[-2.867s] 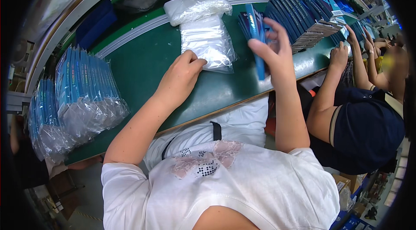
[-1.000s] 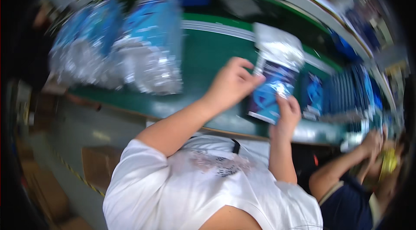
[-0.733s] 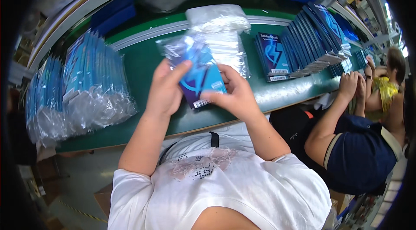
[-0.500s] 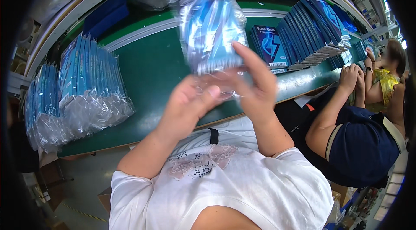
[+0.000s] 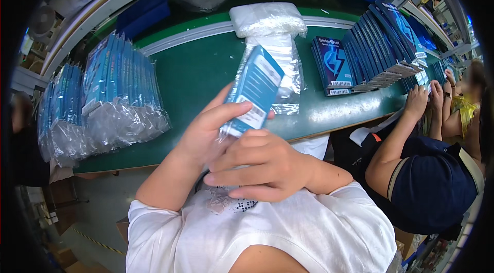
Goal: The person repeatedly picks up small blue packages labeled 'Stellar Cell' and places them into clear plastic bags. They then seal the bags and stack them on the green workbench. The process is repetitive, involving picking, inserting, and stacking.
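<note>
A flat blue box [image 5: 259,86] in a clear plastic bag is tilted over the table, its printed back with a white label facing up. My left hand [image 5: 198,131] grips it from the left, thumb on the face and fingers behind. At the box's lower end, my right hand [image 5: 265,166] has its fingers curled over the loose clear end of the bag [image 5: 222,142]; the fingertips are partly hidden. Just behind the box lies a stack of clear plastic bags [image 5: 289,85], beside a thick folded bundle of plastic [image 5: 268,19].
Bagged blue boxes [image 5: 116,75] stand in rows at the left of the green table [image 5: 177,75]. Unbagged dark blue boxes [image 5: 368,49] stand at the right. Blue bins [image 5: 141,13] sit behind. A co-worker [image 5: 427,180] sits close on my right, with another person farther along.
The bagged box has come down and nearer to me and now shows its back. My right hand has moved from its right side to its lower end. The bag stack has come into view.
</note>
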`<action>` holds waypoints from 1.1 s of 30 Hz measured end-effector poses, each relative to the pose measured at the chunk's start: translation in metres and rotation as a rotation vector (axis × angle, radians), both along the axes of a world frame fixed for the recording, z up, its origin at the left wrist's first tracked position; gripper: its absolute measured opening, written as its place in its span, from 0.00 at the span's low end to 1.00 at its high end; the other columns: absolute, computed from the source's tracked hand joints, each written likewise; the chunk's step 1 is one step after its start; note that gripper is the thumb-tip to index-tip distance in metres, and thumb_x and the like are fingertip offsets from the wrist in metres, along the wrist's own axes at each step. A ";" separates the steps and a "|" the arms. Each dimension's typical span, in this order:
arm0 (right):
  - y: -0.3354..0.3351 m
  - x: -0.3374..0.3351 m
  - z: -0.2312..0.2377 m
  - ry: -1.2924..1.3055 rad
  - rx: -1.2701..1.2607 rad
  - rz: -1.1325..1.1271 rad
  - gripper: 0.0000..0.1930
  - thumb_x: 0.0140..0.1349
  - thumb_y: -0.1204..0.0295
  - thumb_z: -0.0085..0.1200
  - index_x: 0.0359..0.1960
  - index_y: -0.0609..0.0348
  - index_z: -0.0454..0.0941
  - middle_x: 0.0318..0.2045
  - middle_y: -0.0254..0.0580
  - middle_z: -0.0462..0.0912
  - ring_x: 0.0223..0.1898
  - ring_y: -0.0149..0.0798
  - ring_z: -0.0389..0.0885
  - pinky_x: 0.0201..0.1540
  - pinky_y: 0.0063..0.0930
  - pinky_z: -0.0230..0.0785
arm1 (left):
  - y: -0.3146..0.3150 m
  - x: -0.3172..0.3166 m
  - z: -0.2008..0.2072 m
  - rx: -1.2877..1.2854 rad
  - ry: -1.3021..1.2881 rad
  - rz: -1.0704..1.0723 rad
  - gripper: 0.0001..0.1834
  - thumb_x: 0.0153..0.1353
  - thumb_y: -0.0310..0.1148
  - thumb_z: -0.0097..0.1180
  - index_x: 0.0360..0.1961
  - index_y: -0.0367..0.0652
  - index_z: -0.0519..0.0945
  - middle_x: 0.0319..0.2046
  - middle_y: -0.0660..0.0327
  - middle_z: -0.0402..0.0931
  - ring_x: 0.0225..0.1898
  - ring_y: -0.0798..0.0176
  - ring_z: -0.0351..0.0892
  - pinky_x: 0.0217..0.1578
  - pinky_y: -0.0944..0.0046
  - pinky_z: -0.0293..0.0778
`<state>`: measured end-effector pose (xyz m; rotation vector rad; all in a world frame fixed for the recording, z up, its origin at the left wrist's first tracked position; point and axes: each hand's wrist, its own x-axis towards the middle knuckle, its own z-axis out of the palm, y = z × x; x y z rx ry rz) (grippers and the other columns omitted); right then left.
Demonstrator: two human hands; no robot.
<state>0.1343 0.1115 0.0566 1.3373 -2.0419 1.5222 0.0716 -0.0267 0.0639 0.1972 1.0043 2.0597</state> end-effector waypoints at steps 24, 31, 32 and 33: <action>0.070 -0.019 -0.019 -0.238 -0.011 -0.612 0.08 0.56 0.77 0.54 0.36 0.67 0.80 0.30 0.45 0.81 0.29 0.37 0.79 0.34 0.25 0.70 | -0.147 -0.070 0.080 -1.856 1.160 0.706 0.37 0.50 0.54 0.58 0.59 0.45 0.69 0.57 0.43 0.62 0.59 0.43 0.62 0.58 0.54 0.60; 0.153 -0.079 -0.036 0.155 0.342 -1.337 0.20 0.57 0.65 0.56 0.47 0.65 0.76 0.45 0.54 0.77 0.47 0.49 0.74 0.49 0.37 0.66 | -0.143 -0.067 0.087 -1.773 1.095 0.659 0.39 0.51 0.57 0.59 0.59 0.41 0.69 0.55 0.43 0.63 0.57 0.47 0.65 0.57 0.58 0.61; 0.166 -0.084 -0.052 0.019 0.520 -1.429 0.28 0.55 0.59 0.57 0.52 0.68 0.71 0.50 0.60 0.72 0.53 0.56 0.68 0.54 0.43 0.62 | -0.143 -0.070 0.089 -1.800 1.094 0.640 0.40 0.52 0.55 0.59 0.59 0.39 0.67 0.55 0.42 0.65 0.57 0.50 0.66 0.56 0.59 0.62; 0.169 -0.089 -0.061 -0.090 0.650 -1.395 0.31 0.54 0.57 0.58 0.52 0.72 0.69 0.51 0.61 0.71 0.53 0.57 0.68 0.55 0.43 0.62 | -0.146 -0.060 0.097 -1.794 1.044 0.637 0.41 0.51 0.56 0.59 0.59 0.37 0.67 0.55 0.41 0.65 0.57 0.50 0.67 0.56 0.59 0.61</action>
